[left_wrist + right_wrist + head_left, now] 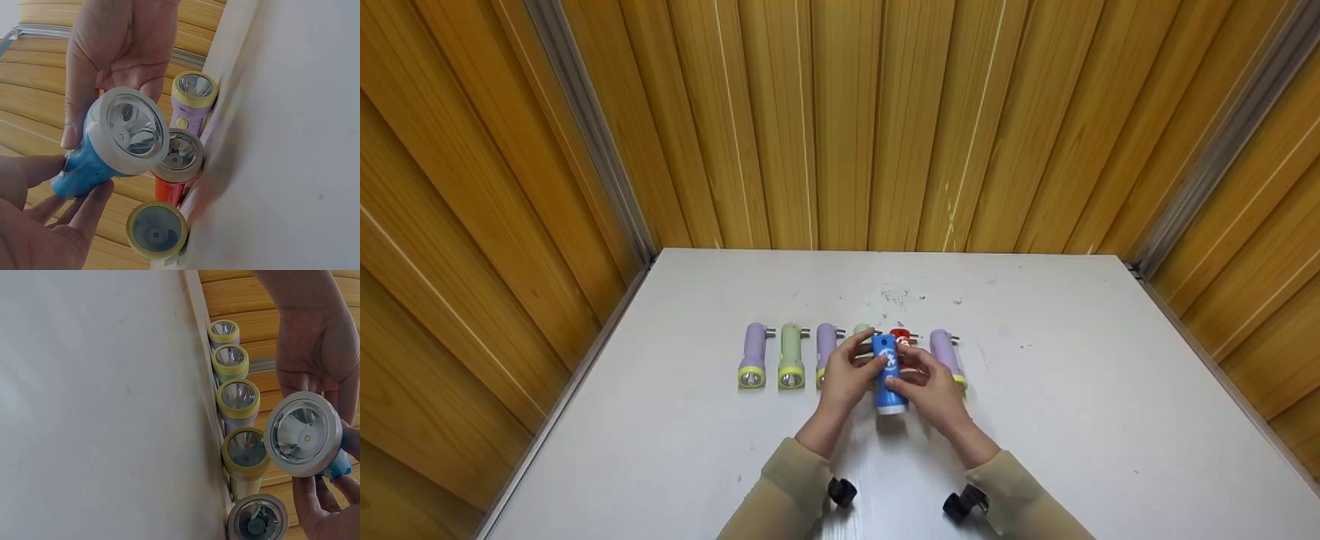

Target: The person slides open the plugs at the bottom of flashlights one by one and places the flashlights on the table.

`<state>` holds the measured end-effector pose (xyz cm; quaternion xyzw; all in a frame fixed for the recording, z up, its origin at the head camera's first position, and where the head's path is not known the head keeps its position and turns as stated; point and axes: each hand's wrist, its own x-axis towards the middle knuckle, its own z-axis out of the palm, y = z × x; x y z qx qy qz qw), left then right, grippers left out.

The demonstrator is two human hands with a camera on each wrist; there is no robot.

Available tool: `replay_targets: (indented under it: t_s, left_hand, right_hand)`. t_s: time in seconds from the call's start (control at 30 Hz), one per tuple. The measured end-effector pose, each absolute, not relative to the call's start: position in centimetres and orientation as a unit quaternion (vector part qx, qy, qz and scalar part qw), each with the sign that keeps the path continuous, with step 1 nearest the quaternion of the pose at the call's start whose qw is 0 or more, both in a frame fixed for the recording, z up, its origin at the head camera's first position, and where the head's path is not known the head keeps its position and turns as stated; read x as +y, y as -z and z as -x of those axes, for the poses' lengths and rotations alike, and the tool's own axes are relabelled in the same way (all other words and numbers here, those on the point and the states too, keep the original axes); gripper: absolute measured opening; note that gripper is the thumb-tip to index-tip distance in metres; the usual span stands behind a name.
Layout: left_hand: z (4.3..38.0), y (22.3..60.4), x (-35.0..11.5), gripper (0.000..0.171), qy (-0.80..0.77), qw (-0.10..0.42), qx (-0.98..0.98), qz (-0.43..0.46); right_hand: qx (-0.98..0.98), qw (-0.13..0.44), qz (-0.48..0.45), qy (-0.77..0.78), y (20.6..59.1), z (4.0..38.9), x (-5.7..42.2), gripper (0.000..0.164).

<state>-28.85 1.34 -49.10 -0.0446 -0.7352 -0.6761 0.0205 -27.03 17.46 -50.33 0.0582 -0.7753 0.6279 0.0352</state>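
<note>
A blue flashlight (891, 401) with a white lens ring is held in both hands, over the row of flashlights on the table. My left hand (847, 380) grips it from the left, thumb across its printed side. From the right, my right hand (936, 390) holds the same flashlight, its thumb lower on the barrel. The lens (135, 126) faces the camera in both wrist views. Just behind the hands lie a red flashlight (169, 190) and a green one (246, 486), both largely covered in the head view.
Left of the hands lie a purple flashlight (754, 349), a green flashlight (791, 349) and another purple flashlight (826, 341). One more purple flashlight (943, 349) is on the right. The white table (660, 450) is bordered by wood-plank walls (847, 127).
</note>
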Motion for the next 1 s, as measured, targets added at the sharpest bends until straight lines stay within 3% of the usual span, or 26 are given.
replay_targets:
  t_s: [0.4,1.0]
  left_hand:
    - [28.85,48.76,0.85,0.046,0.667,0.007,-0.744,0.043]
    - [28.88,48.92,0.93,0.045,0.653,0.033,-0.755,0.049]
  right_hand:
    - [-0.772,0.039,-0.072,-0.631,50.51,27.08,17.36,0.055]
    - [-0.767,0.033,-0.077,-0.636,50.43,26.87,17.29,0.055]
